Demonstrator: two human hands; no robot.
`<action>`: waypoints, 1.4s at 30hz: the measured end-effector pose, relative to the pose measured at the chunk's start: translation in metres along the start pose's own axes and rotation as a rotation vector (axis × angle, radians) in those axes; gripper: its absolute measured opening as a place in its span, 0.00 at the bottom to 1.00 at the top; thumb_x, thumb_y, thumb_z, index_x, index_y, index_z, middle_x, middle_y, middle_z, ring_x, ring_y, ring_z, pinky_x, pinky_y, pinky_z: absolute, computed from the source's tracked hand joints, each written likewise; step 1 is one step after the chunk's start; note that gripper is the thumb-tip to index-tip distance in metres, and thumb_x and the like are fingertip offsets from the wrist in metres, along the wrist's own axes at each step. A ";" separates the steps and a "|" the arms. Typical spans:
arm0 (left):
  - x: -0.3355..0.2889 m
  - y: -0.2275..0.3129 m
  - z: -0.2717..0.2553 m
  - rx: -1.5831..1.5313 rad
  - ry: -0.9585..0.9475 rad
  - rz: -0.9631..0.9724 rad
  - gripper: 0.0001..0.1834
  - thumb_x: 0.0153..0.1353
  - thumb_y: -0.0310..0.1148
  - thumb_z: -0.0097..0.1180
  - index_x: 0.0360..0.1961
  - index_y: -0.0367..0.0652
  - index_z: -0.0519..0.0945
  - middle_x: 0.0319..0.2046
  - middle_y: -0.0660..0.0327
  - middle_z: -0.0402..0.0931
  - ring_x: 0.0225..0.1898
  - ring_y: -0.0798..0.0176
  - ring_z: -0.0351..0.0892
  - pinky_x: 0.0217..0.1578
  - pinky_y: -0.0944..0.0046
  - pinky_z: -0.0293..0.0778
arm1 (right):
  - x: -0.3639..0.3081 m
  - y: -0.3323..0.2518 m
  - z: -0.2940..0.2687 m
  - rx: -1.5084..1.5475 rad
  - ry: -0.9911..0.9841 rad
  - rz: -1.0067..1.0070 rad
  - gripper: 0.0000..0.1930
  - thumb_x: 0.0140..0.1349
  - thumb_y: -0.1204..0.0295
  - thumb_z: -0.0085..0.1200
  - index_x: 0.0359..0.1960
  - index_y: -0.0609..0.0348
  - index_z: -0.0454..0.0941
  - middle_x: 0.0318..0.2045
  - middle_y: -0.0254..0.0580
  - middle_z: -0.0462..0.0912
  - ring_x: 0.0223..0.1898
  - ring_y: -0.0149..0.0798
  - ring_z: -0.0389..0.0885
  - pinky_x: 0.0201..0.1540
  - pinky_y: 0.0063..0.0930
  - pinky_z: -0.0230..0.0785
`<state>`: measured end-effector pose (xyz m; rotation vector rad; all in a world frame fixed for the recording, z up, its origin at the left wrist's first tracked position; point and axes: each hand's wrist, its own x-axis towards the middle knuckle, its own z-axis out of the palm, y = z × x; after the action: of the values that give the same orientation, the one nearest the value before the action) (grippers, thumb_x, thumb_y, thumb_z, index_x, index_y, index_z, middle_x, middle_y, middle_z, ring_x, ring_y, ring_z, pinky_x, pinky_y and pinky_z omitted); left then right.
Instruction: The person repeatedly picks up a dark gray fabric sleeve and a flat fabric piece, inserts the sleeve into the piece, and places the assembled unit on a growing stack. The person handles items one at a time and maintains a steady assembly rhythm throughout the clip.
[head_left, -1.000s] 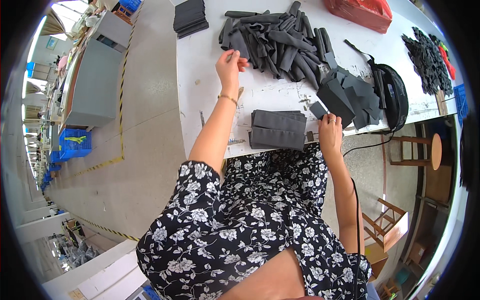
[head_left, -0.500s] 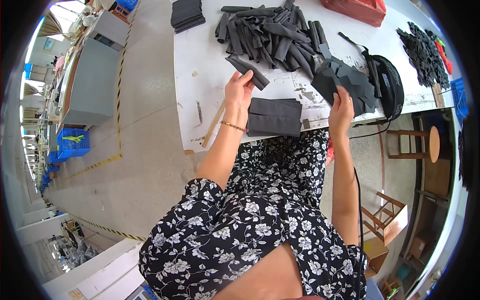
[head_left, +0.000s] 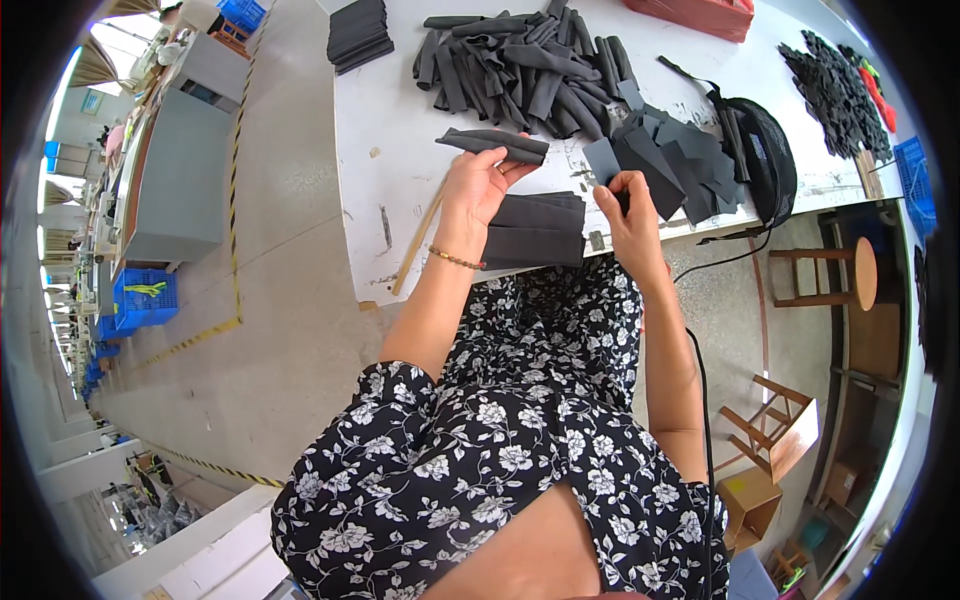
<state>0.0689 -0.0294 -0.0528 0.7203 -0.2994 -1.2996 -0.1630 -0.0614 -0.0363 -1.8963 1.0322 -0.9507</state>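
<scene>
My left hand (head_left: 478,188) holds a folded dark-grey fabric strip (head_left: 497,144) above the white table (head_left: 405,180), its fingers closed around the lower side. In my right hand (head_left: 630,220), thumb and fingers pinch a flat dark-grey rectangular piece (head_left: 601,160), thin like a card. To the right of that hand lies a loose spread of similar flat pieces (head_left: 700,165). Between my hands, at the table's near edge, rests a neat stack of dark fabric pieces (head_left: 540,235). A heap of folded fabric strips (head_left: 530,75) lies beyond my left hand.
A wooden stick (head_left: 418,240) lies left of the stack. At the far left corner sits another folded stack (head_left: 359,35). A black mesh bag (head_left: 765,160) and a red package (head_left: 700,14) are to the right. Wooden stools (head_left: 865,280) stand beyond the near edge.
My right hand has moved left from the spread of flat pieces, with one piece pinched in it. My left hand has turned the fabric strip closer to level.
</scene>
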 end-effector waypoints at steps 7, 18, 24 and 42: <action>-0.006 0.007 0.005 0.030 0.083 0.041 0.10 0.66 0.26 0.54 0.45 0.31 0.75 0.46 0.46 0.80 0.47 0.49 0.82 0.52 0.47 0.81 | -0.005 -0.024 -0.004 0.014 -0.024 -0.003 0.21 0.63 0.74 0.57 0.58 0.56 0.72 0.41 0.51 0.80 0.40 0.49 0.75 0.48 0.35 0.68; -0.009 0.013 0.014 -0.066 0.106 -0.054 0.08 0.62 0.25 0.60 0.40 0.30 0.79 0.39 0.46 0.82 0.40 0.49 0.85 0.43 0.52 0.86 | 0.012 -0.064 -0.012 -0.405 0.043 -0.445 0.17 0.54 0.77 0.61 0.48 0.52 0.83 0.41 0.37 0.76 0.42 0.40 0.75 0.45 0.36 0.63; -0.019 0.018 0.026 0.085 0.064 -0.048 0.10 0.63 0.27 0.60 0.41 0.31 0.78 0.38 0.49 0.83 0.38 0.55 0.86 0.41 0.57 0.87 | 0.021 -0.066 -0.018 -0.494 0.014 -0.483 0.17 0.55 0.77 0.58 0.47 0.51 0.84 0.39 0.36 0.76 0.42 0.41 0.75 0.45 0.37 0.63; -0.025 0.024 0.033 0.117 0.026 -0.070 0.11 0.62 0.28 0.61 0.42 0.32 0.77 0.38 0.50 0.82 0.36 0.54 0.86 0.38 0.55 0.87 | 0.020 -0.068 -0.025 -0.512 -0.005 -0.467 0.14 0.56 0.76 0.59 0.45 0.52 0.85 0.38 0.38 0.77 0.41 0.42 0.76 0.45 0.36 0.64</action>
<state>0.0611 -0.0140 -0.0079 0.8530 -0.3336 -1.3462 -0.1548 -0.0595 0.0381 -2.6436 0.9021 -0.9958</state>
